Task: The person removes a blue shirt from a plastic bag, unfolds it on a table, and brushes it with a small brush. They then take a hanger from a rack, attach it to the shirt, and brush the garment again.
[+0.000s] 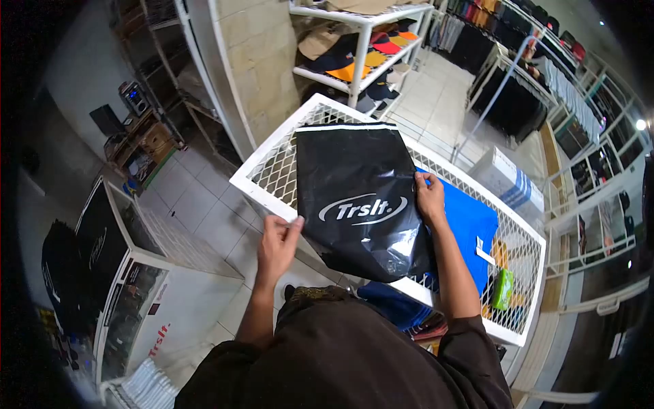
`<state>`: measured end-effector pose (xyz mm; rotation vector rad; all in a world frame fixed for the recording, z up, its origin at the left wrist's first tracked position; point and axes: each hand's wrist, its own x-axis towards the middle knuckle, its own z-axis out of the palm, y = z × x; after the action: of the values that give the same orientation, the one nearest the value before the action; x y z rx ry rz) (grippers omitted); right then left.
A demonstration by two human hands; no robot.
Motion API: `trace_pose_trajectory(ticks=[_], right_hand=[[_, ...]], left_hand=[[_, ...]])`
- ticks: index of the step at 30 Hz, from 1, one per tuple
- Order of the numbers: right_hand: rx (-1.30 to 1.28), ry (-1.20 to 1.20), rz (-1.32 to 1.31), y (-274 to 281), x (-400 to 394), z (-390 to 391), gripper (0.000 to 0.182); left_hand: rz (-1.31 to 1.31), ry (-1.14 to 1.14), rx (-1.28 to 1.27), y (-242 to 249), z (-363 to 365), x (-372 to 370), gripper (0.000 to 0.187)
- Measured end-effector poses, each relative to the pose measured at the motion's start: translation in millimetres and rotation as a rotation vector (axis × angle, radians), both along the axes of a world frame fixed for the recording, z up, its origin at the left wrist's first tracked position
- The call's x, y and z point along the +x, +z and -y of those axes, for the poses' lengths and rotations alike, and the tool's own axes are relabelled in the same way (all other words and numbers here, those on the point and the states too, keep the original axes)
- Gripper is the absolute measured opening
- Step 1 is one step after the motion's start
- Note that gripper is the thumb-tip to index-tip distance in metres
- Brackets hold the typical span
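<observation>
A black plastic bag (pixel 354 170) with a white printed logo and a white strip along its far edge lies on a white mesh-topped rack (pixel 272 163). My left hand (pixel 278 245) pinches the bag's left edge near its lower part between thumb and fingers. On the opposite side, my right hand (pixel 429 194) grips the right edge with closed fingers. Blue folded fabric (pixel 470 225) with a white tag lies on the mesh to the right, partly hidden by the bag and my right forearm. Beside the fabric is a small green packet (pixel 503 290).
Shelves with caps (pixel 361 68) stand beyond the rack. A wrapped white bale with blue stripes (pixel 507 177) sits past its right side. At the left is a glass-sided cabinet (pixel 129 300). Clothes racks (pixel 531 82) stand at the back right.
</observation>
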<state>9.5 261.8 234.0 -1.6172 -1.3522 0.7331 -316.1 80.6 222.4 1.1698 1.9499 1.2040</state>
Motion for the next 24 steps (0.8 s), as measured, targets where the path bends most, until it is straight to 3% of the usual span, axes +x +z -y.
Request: trace_pose_trajectory(ticks=[1, 8, 13, 15, 19, 21, 23, 24], right_hand=[[0.023, -0.008, 0.082, 1, -4, 0, 0.034], [0.038, 0.155, 0.150, -5, -34, -1, 0.036], [-0.003, 0.172, 0.073, 2, -49, -5, 0.041], [-0.113, 0.278, 0.031, 10, -53, -7, 0.046], [-0.098, 0.356, 0.077, 1, -55, -22, 0.033], [-0.118, 0.349, -0.056, 3, -62, -22, 0.028], [-0.155, 0.349, -0.111, 10, -72, -14, 0.033], [-0.149, 0.347, -0.111, 11, -77, -13, 0.033]], left_hand=[[0.174, -0.021, 0.093, -9, 2, 4, 0.046], [0.431, -0.046, 0.026, -15, 17, -5, 0.049], [0.704, -0.079, 0.106, 13, 23, -19, 0.042], [0.807, 0.015, 0.096, 22, 18, -27, 0.039], [0.874, -0.102, 0.060, 42, 1, -41, 0.036], [0.911, -0.101, 0.033, 57, -13, -45, 0.034], [0.816, -0.045, -0.046, 55, -28, -52, 0.034], [0.698, -0.089, 0.045, 46, -38, -54, 0.035]])
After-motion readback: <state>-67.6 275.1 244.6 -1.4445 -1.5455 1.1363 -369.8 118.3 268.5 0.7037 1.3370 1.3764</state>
